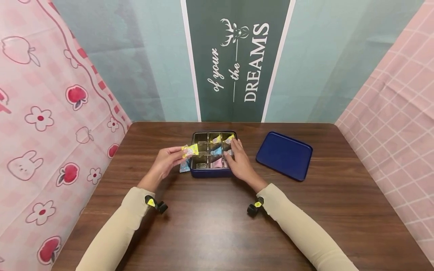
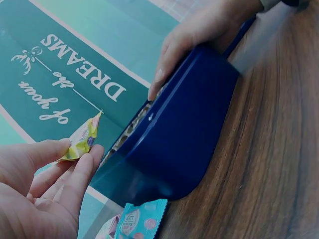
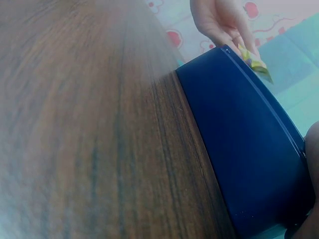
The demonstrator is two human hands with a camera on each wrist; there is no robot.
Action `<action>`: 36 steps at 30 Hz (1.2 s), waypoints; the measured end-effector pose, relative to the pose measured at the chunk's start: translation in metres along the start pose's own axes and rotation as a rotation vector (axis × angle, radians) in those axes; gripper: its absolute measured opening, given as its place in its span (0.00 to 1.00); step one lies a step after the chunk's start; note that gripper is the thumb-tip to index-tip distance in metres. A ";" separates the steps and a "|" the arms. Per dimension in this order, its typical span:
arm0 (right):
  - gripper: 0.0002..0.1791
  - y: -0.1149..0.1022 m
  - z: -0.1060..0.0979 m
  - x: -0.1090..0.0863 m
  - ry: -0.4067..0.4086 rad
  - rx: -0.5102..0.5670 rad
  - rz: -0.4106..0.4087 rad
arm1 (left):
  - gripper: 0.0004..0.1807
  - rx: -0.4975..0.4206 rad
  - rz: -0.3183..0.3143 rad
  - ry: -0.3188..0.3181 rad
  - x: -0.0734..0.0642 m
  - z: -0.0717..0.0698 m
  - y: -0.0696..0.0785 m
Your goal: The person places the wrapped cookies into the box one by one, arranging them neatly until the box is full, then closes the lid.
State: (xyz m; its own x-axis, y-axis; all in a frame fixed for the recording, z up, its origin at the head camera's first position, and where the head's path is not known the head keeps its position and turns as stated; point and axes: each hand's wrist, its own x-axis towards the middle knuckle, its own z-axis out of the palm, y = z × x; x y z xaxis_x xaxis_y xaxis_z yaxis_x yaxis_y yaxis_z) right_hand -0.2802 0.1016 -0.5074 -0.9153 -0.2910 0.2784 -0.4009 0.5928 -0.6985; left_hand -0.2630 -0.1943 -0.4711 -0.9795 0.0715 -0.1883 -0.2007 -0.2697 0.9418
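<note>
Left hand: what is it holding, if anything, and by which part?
The left hand holds a yellow packet, pinched at its left end in the head view; the right end sticks free.

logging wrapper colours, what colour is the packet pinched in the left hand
Mostly yellow; the packet shows best in the head view.

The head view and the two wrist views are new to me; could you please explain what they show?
This is no machine but a person working bare-handed. The wide picture comes from the head; the closer two from a camera on each wrist. On the wooden table stands an open blue box with compartments, some holding packets; a blue lid lies to its right. The left hand pinches a yellow packet, and a blue packet lies beside the box. The right hand rests on the box's right edge.
</note>
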 end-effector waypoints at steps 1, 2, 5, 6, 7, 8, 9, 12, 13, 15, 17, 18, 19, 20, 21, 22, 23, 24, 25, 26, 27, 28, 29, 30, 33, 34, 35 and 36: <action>0.36 0.000 0.000 0.000 0.001 0.001 0.000 | 0.13 0.012 -0.001 0.002 0.002 0.000 0.000; 0.36 0.001 0.000 0.000 0.002 0.000 0.000 | 0.16 0.021 0.001 0.003 0.004 -0.001 0.000; 0.36 0.002 0.000 0.000 0.001 -0.003 0.001 | 0.22 0.040 0.000 0.019 0.009 0.000 0.000; 0.37 0.002 0.000 0.000 -0.001 -0.006 0.002 | 0.23 0.041 0.000 0.024 0.010 0.001 0.000; 0.37 0.002 0.000 0.000 -0.004 -0.008 0.003 | 0.23 0.041 0.002 0.027 0.011 0.000 0.000; 0.37 0.001 0.001 0.000 -0.005 -0.010 0.003 | 0.23 0.038 0.004 0.027 0.012 0.000 0.000; 0.38 0.001 0.001 0.000 -0.005 -0.010 0.003 | 0.23 0.041 0.009 0.031 0.013 0.000 0.001; 0.38 0.000 0.001 0.000 -0.004 -0.012 0.004 | 0.22 0.053 0.017 0.044 0.016 0.000 0.003; 0.38 0.000 0.001 0.000 -0.005 -0.012 0.005 | 0.22 0.058 0.017 0.045 0.017 0.000 0.004; 0.38 0.000 0.001 -0.001 -0.006 -0.013 0.005 | 0.23 0.060 0.017 0.049 0.019 0.001 0.005; 0.37 -0.001 0.001 -0.001 -0.009 -0.013 0.007 | 0.23 0.048 0.015 0.044 0.020 0.002 0.008; 0.37 -0.001 0.001 -0.001 -0.009 -0.013 0.007 | 0.22 0.041 0.013 0.038 0.021 0.002 0.009; 0.37 -0.001 0.001 -0.001 -0.010 -0.013 0.007 | 0.22 0.036 0.013 0.032 0.022 0.002 0.010; 0.37 -0.001 0.001 -0.001 -0.011 -0.012 0.007 | 0.23 0.033 0.011 0.027 0.023 0.003 0.011; 0.37 -0.001 0.000 -0.001 -0.011 -0.011 0.007 | 0.23 0.034 0.005 0.024 0.024 0.003 0.013; 0.37 -0.001 0.000 -0.001 -0.011 -0.010 0.007 | 0.23 0.039 -0.001 0.021 0.025 0.003 0.014; 0.37 -0.001 0.000 -0.002 -0.010 -0.010 0.007 | 0.23 0.051 -0.010 0.021 0.027 0.004 0.015; 0.37 -0.001 0.000 -0.002 -0.009 -0.010 0.006 | 0.24 0.061 -0.023 0.022 0.028 0.004 0.016; 0.37 -0.001 0.000 -0.002 -0.008 -0.011 0.004 | 0.24 0.071 -0.034 0.021 0.030 0.004 0.017; 0.37 -0.001 0.000 -0.002 -0.006 -0.013 0.003 | 0.25 0.076 -0.045 0.020 0.032 0.004 0.018; 0.37 0.000 0.000 -0.001 -0.005 -0.015 0.002 | 0.26 0.086 -0.054 0.019 0.034 0.004 0.020; 0.37 0.000 0.000 -0.001 -0.004 -0.015 0.003 | 0.25 0.098 -0.060 0.021 0.035 0.005 0.021; 0.37 0.000 0.000 -0.002 -0.003 -0.015 0.002 | 0.26 0.112 -0.062 0.022 0.037 0.005 0.022; 0.37 0.000 0.001 -0.001 -0.003 -0.015 0.003 | 0.26 0.123 -0.061 0.020 0.038 0.006 0.023; 0.37 0.000 0.001 -0.001 -0.003 -0.014 0.008 | 0.25 0.165 -0.045 0.021 0.041 0.010 0.026; 0.37 0.000 0.001 -0.001 -0.004 -0.013 0.009 | 0.24 0.172 -0.039 0.021 0.042 0.011 0.027; 0.37 0.000 0.001 -0.001 -0.004 -0.014 0.009 | 0.24 0.176 -0.032 0.016 0.043 0.012 0.028; 0.37 0.001 0.001 -0.001 -0.005 -0.015 0.010 | 0.24 0.177 -0.028 0.017 0.044 0.013 0.029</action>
State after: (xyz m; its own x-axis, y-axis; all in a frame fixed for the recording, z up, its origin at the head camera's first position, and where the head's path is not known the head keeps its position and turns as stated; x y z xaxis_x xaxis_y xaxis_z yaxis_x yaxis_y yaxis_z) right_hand -0.2794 0.1014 -0.5092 -0.9192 -0.2885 0.2680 -0.3921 0.6070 -0.6913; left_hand -0.3113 -0.1868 -0.4489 -0.9740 0.0605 -0.2185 -0.2235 -0.0944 0.9701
